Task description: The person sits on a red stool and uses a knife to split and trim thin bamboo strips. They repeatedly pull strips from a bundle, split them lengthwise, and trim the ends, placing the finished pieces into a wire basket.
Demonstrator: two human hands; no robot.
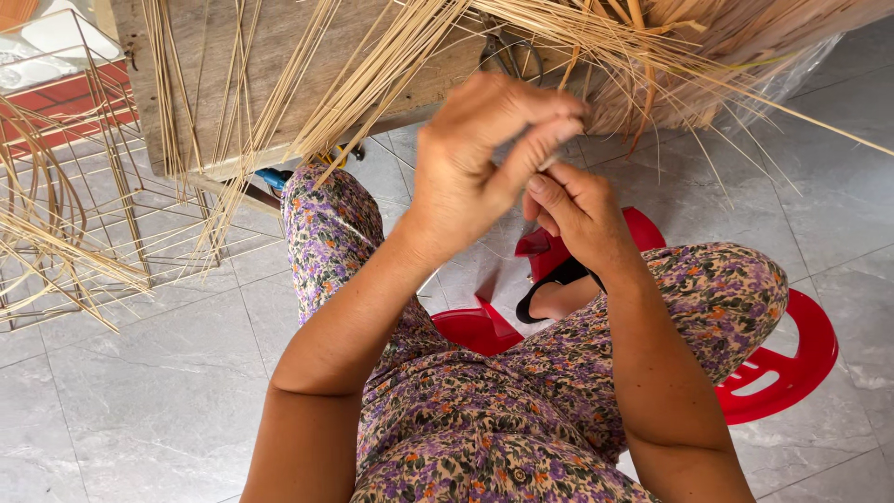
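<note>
Frame centre: left hand (pixel 475 154) curled nearly closed, thumb and fingers pinched on thin straw strands (pixel 372 79) fanning from the top of the frame. Right hand (pixel 575 212) just beside it, touching, fingers folded in, pinching the same strand ends where the hands meet. Strands lie across a wooden board (pixel 270 65) at upper centre. Wire frame (pixel 112 168) with more strands at left. Person sits over a red plastic stool (pixel 792 359), lower right, on grey tiled floor (pixel 140 401). Scissors (pixel 507 56) on the board, top centre.
</note>
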